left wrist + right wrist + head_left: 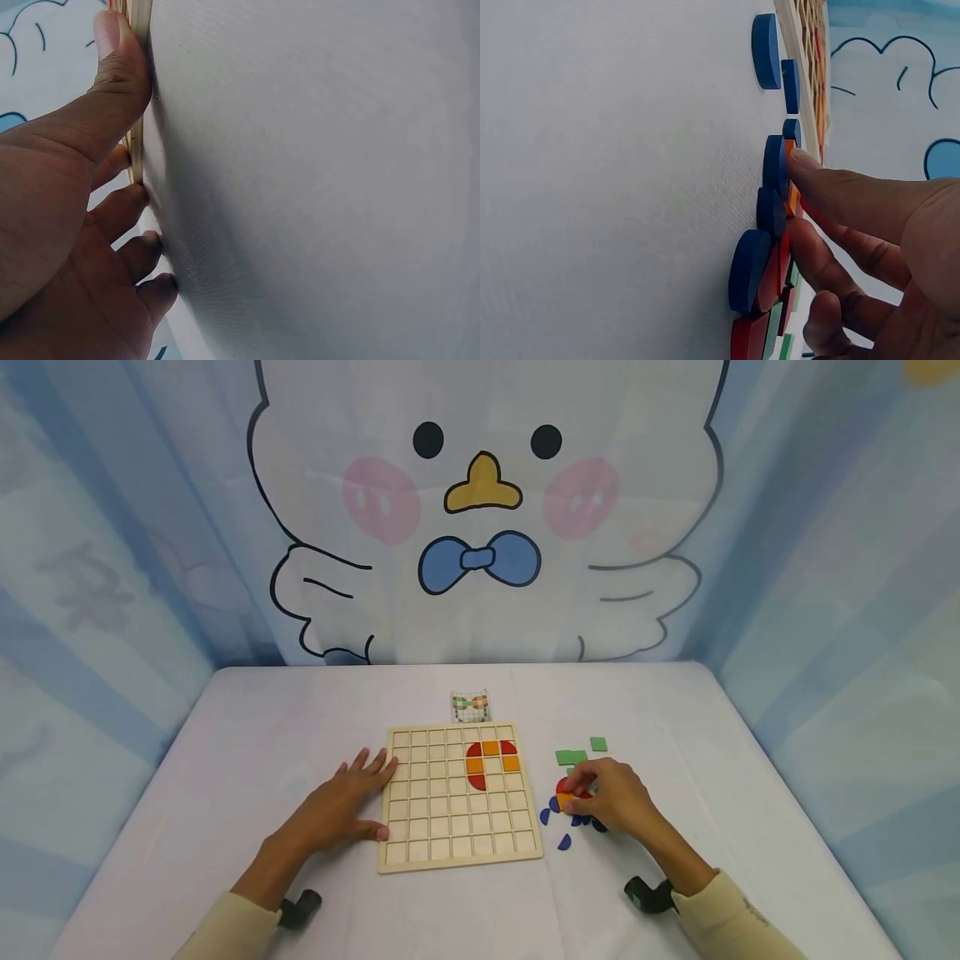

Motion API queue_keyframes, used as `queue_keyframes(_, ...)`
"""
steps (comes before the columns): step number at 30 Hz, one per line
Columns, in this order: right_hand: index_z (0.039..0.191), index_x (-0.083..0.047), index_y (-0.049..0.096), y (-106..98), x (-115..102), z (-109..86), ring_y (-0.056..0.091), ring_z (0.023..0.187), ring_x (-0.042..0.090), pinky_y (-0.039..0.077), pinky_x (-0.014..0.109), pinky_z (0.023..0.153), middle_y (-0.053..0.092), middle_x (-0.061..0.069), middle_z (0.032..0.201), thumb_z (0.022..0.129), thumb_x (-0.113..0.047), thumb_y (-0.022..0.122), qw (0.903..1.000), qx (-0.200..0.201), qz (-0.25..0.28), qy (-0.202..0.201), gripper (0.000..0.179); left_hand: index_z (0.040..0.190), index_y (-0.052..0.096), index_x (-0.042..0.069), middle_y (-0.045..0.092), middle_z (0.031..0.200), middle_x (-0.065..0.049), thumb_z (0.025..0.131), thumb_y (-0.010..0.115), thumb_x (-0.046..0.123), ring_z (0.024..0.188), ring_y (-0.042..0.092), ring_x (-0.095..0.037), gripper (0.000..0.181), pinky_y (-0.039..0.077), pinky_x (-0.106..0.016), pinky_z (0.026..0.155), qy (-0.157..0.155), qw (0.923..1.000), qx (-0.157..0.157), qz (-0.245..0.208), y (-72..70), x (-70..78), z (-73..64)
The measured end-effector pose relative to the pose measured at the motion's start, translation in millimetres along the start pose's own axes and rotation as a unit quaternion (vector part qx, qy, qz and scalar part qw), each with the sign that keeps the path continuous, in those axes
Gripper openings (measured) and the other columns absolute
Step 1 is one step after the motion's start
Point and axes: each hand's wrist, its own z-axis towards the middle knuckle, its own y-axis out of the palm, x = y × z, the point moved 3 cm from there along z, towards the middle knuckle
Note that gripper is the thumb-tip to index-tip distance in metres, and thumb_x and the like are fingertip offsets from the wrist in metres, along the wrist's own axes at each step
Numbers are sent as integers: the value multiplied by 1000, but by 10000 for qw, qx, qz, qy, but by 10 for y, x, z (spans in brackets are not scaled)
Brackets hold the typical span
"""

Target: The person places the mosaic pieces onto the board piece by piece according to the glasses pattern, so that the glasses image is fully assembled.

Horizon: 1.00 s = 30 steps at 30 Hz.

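Observation:
My left hand (343, 803) rests with fingers spread against the left edge of a wooden grid board (427, 864), its thumb on the rim. Several orange squares (491, 748) and red curved pieces (477, 782) sit in the board's upper right cells. Right of the board, my right hand (617, 795) pinches an orange square block (565, 802) between thumb and fingers, low among the loose pieces. In the right wrist view, the thumb tip touches this orange block (790, 202), partly hidden behind blue curved pieces (775, 161).
A small pattern card (470, 707) lies behind the board. Green pieces (572, 757) lie beyond the right hand, with a red piece (748, 337) among the pile. One blue piece (565, 842) lies nearer the front. A white cloth (465, 918) covers the table.

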Motion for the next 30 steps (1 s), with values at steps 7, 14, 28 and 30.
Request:
queue_keyframes(7,95,-19,75,2,-48,-17,59,86,16,49,33,77,68,-5,84,77,-21,97,9990,186,-366,-181,28,167,32,13,24,175,-16,76,90,46,164,15,-47,112,21,-65,132,-50,10000,-45,-66,-15,14,-3)
queue_keyframes(14,87,-20,75,12,-100,-49,59,85,15,49,32,77,68,-6,82,78,-18,96,9992,83,-279,-272,23,168,30,15,21,176,-13,77,90,46,165,13,-45,113,20,-64,132,-148,9998,-125,-73,-1,-6,17)
queue_keyframes(28,95,-19,74,53,-148,-60,55,79,14,45,26,71,63,-5,80,81,-12,93,9993,-250,72,-266,25,168,31,15,22,176,-13,76,90,46,165,14,-45,113,21,-65,132,-142,9997,-120,-131,-6,2,9)
queue_keyframes(30,92,-19,72,53,-145,-58,55,78,14,46,26,71,63,-4,80,80,-13,94,9993,-252,112,-265,25,168,31,15,22,176,-13,76,90,46,165,14,-45,113,21,-65,132,-159,9997,-129,-135,-11,6,5)
